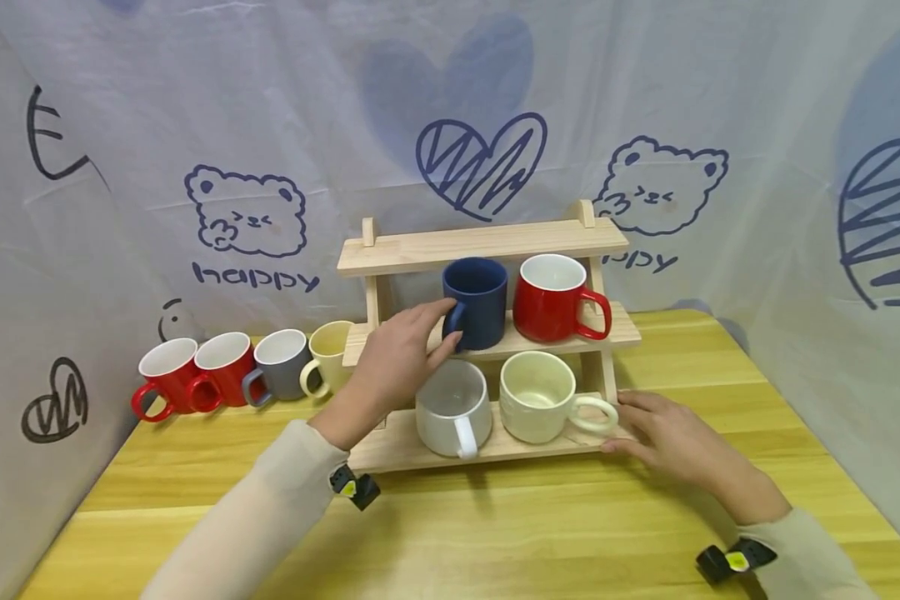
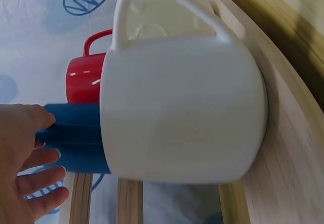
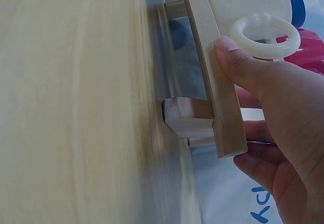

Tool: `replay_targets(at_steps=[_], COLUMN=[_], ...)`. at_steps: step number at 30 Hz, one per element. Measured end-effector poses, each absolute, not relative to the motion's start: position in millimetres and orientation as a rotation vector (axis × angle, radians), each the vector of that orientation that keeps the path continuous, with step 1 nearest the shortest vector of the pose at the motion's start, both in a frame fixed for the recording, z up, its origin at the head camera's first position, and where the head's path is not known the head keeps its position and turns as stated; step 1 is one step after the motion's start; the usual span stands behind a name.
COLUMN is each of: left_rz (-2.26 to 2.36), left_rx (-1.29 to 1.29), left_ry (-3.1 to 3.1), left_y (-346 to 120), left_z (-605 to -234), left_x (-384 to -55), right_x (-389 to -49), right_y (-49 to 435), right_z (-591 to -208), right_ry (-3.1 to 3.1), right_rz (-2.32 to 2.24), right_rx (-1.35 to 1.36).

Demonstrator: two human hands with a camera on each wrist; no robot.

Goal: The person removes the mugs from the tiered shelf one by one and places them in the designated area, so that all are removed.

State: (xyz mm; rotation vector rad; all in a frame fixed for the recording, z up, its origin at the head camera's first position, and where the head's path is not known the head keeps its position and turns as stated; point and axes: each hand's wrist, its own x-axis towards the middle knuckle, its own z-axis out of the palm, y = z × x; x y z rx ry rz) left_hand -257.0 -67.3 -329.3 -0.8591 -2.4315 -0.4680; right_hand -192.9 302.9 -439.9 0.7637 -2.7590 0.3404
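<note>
Fingers (image 1: 438, 308) of the left hand (image 1: 393, 354) are closed in a pinch on the handle (image 1: 457, 318) of a dark blue mug (image 1: 486, 312), the spare ones loosely bent. From where I stand, the mug lies just right of those fingertips, near the centre of the frame, its handle turned toward the left hand, much the nearer of the two. Its long axis runs upright; whether its base sits fully on the middle shelf (image 1: 356, 343) of the wooden rack (image 1: 480, 249), I can't tell. It's plain, matte and straight-sided, blue inside too, with a red mug (image 1: 543, 310) just to its right. Toward the lower right, the right hand (image 1: 678, 442) grips the end of the bottom shelf (image 1: 521, 452), thumb in front.
</note>
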Motion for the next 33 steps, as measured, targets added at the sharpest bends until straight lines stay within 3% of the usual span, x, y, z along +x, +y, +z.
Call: replay_targets(at_steps=[18, 33], left_rz=[-1.654, -1.895], left_rx=[-0.669, -0.407], left_ry=[-2.556, -2.405], left_y=[-84.3, -85.8], left_z=[-324.4, -326.8], left_x=[-264.6, -256.2], right_x=[-194.3, -193.7], right_y=[303.5, 303.3], right_z=[-441.2, -440.3], right_ry=[-2.753, -2.759], right_rz=[0.333, 0.338], right_rx=[0.759, 0.760])
